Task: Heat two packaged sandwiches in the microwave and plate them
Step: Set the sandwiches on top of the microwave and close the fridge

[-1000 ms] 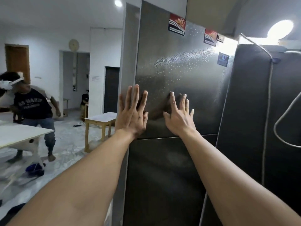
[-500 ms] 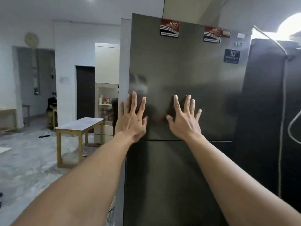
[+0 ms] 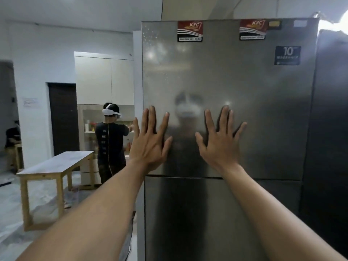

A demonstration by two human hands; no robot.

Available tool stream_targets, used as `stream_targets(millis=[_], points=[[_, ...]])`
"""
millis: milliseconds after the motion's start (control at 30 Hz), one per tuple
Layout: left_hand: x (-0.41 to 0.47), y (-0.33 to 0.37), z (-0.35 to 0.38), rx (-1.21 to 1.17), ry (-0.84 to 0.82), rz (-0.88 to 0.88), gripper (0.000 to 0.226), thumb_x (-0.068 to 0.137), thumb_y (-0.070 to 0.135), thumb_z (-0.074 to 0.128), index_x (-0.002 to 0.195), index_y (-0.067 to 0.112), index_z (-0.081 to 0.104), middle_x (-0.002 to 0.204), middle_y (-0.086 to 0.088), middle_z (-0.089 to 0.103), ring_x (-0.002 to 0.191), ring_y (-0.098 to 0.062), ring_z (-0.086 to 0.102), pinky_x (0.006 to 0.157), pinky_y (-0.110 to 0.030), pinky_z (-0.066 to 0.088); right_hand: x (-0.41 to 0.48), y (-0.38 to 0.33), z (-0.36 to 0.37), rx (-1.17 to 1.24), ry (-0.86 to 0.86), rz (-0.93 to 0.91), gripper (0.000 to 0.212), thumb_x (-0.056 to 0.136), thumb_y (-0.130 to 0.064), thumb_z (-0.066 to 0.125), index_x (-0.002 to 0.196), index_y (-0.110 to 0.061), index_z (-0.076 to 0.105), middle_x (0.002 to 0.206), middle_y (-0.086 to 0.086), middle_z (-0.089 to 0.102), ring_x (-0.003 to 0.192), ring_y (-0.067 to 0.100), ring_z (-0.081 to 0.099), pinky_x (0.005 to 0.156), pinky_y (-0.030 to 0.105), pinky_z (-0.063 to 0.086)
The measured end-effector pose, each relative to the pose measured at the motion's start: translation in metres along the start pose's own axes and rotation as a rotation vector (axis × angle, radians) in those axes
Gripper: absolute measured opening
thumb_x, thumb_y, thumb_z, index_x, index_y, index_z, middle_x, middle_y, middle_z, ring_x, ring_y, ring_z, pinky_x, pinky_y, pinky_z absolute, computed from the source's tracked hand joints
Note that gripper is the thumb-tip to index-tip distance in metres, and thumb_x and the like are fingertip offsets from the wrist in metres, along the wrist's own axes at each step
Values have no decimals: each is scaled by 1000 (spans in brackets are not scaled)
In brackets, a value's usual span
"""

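Fingers (image 3: 153,121) of both hands are straight and splayed, grasping nothing, laid flat against the upper door (image 3: 235,87) of a steel refrigerator (image 3: 216,213) that fills the near right of the view, both of its doors closed. At the far left a seated person (image 3: 12,134) shows dimly in a side opening, and next to that is a dark door (image 3: 63,119) in the white wall. In front of it stands a wooden surface (image 3: 56,164) with a pale top on a marbled floor (image 3: 11,213). Right of it, farther off, a person in a black T-shirt (image 3: 111,146) wears a white headset with a cable hanging down the back and faces shelves under white cabinets (image 3: 103,80). The left hand (image 3: 150,146) lies across the left edge of the upper door, its little finger out past the edge, its heel just above the seam between the upper and lower doors. A blurred reflection (image 3: 188,110) sits on the steel between the two hands. The right hand (image 3: 220,146) rests near the middle of the door at the same height, thumb pointing toward the left hand, the two hands near each other but apart. Along the top of the door are two red KFC stickers (image 3: 189,31), with a blue sticker marked 10 (image 3: 287,55) lower on the right. Just beside the refrigerator on the right stands a tall dark appliance (image 3: 329,129), with a bright light (image 3: 339,14) above it.
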State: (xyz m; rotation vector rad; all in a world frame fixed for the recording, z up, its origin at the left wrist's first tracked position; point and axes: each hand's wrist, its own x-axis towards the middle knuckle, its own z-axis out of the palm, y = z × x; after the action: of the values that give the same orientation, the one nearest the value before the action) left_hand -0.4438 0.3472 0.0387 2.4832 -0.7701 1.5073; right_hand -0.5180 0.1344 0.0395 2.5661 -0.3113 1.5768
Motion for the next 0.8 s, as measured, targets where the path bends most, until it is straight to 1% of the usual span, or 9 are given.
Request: stream_targets(millis=[133,267,467,533,600,667,800], points=[[16,-14,29,-41,24,33,72,99,56,24,156,26,-8,161,-16,-21,148,-32,-19,119,-59,-4,8,-6,18,-50,35,26,77,98,-61,30,160,-28,2,165,22,-6,152,39,-7,113,71,-4],[37,-19,67,-118,55,30,71,99,53,26,156,25,-6,161,-16,-20,149,-31,-18,118,-61,0,21,-12,38,-87,45,50,76,98,-59,29,160,-27,1,165,19,-11,152,38,-11,112,72,-5],[69,-23,123,-231,73,71,74,97,52,28,156,26,-8,161,-15,-21,149,-32,-18,118,-61,0,45,-17,72,-178,75,112,76,95,-58,33,160,-27,9,165,21,-4,152,40,-4,109,77,-1],[80,-24,138,-256,82,101,76,96,52,30,156,25,-8,160,-16,-21,149,-32,-18,119,-59,-3,48,-14,82,-207,88,124,76,95,-58,34,160,-28,9,165,20,-4,152,39,-4,109,76,-1],[92,-25,155,-290,96,125,78,95,51,33,156,25,-6,161,-17,-20,148,-33,-18,119,-56,-6,51,-11,92,-238,91,134,76,96,-59,33,160,-29,7,166,18,-7,152,37,-6,110,76,-2],[104,-27,178,-339,101,146,80,94,50,36,157,24,-6,161,-18,-19,148,-34,-18,119,-56,-5,57,-10,104,-276,89,152,75,97,-60,32,160,-30,3,166,16,-11,152,35,-10,111,74,-4],[124,-20,212,-418,101,190,80,93,51,31,156,23,-11,160,-20,-21,148,-35,-19,120,-56,-2,60,0,118,-360,50,194,76,99,-62,30,159,-32,-4,165,12,-18,151,33,-17,114,69,-7]])
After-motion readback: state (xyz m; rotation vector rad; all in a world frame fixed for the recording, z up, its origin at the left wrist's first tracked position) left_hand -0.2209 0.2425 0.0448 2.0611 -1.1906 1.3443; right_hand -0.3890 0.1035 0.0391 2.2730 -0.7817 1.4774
